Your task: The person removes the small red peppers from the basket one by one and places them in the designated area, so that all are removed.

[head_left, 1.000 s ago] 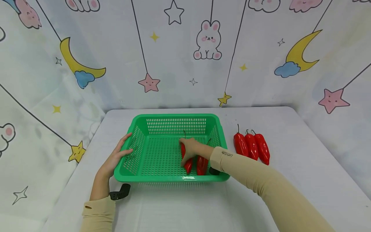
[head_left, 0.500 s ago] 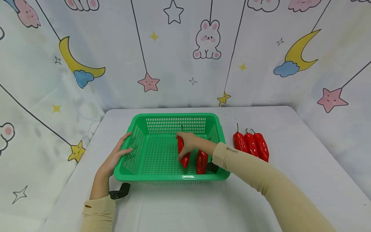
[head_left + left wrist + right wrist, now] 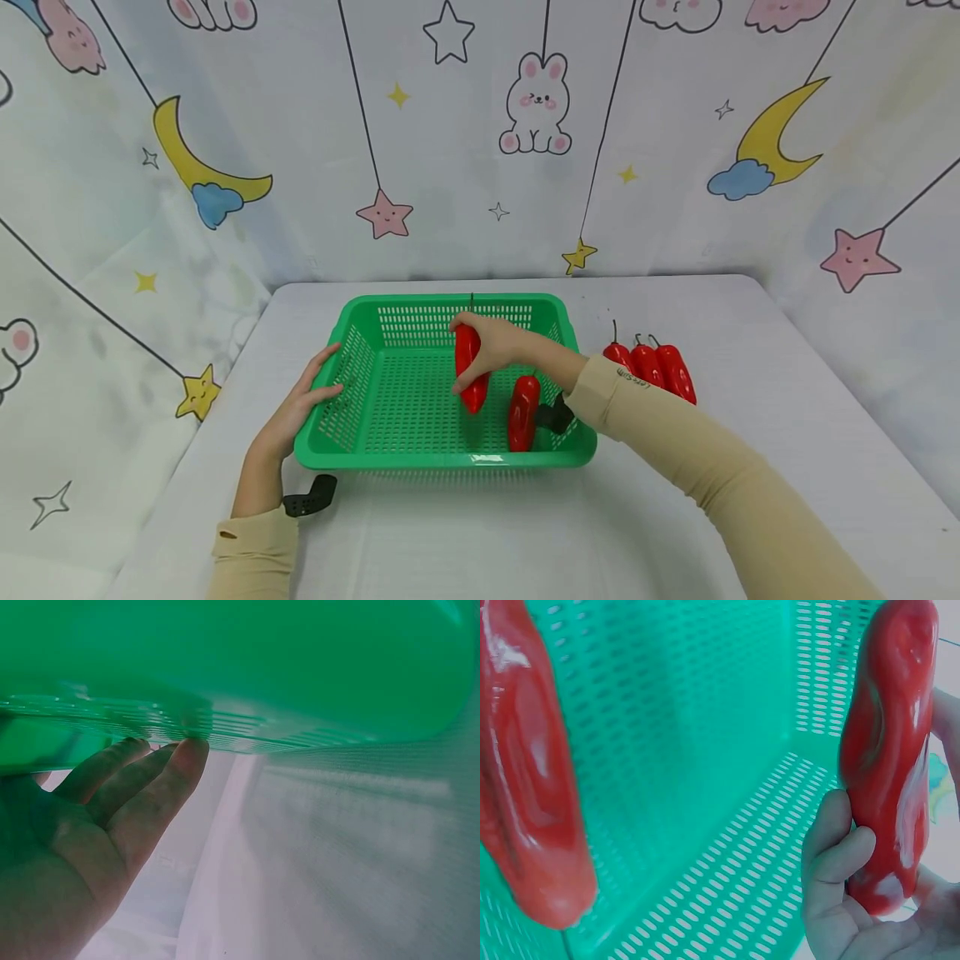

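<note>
My right hand (image 3: pixel 489 343) grips a glossy red chili pepper (image 3: pixel 468 357), its dark stem pointing up, above the floor of a green plastic basket (image 3: pixel 480 460). In the right wrist view, fingers and thumb close round one end of this pepper (image 3: pixel 889 750). Another red pepper (image 3: pixel 523 417) lies in the basket's front right part; in the right wrist view that pepper (image 3: pixel 536 772) is at left. My left hand (image 3: pixel 288 417) holds the basket's left rim, thumb over the edge. From below, the left wrist view shows its fingers (image 3: pixel 161 787) against the basket's slotted side; the thumb is hidden.
Three red peppers (image 3: pixel 649 364) lie side by side on the white table (image 3: pixel 450 533), right of the basket, partly covered by the right sleeve (image 3: pixel 675 442). Black wrist cameras (image 3: pixel 311 497) sit at both wrists. A patterned cloth (image 3: pixel 450 125) hangs behind the table.
My right hand has lifted its pepper from the basket floor, moving up and slightly left in the head view. The other pepper in the basket stays put. My left hand has not moved.
</note>
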Tool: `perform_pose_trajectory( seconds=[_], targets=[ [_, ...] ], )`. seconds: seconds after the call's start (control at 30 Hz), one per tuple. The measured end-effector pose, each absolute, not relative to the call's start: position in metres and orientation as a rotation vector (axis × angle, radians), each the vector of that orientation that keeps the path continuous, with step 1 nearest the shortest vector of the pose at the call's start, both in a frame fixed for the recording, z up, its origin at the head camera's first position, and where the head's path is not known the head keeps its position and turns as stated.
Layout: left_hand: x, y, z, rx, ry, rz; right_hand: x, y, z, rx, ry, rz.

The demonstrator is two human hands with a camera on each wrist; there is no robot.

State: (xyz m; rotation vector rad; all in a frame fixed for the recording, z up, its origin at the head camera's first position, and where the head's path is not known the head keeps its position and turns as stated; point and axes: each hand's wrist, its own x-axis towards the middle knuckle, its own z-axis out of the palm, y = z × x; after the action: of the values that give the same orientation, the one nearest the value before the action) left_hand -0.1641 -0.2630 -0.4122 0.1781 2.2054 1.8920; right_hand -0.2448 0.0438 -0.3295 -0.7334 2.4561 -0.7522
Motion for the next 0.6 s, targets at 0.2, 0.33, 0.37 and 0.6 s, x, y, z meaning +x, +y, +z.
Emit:
perform_pose_trajectory(
  seconds=[0.2,0.33,0.37,0.6],
  targets=[
    [-0.164,-0.263,-0.413,0.179,2.205,1.892,-0.246,0.053,-0.315,-0.796,2.442,-0.767],
    [-0.164,-0.263,-0.413,0.178,2.209,1.891,-0.247,0.061,-0.310,-0.820,2.399,-0.829],
    [-0.164,-0.263,-0.412,0.178,2.209,1.891,-0.248,0.064,-0.309,-0.822,2.385,-0.852],
    [-0.164,-0.262,-0.412,0.160,2.219,1.878,-0.248,0.082,-0.304,-0.846,2.302,-0.971]
  ],
)
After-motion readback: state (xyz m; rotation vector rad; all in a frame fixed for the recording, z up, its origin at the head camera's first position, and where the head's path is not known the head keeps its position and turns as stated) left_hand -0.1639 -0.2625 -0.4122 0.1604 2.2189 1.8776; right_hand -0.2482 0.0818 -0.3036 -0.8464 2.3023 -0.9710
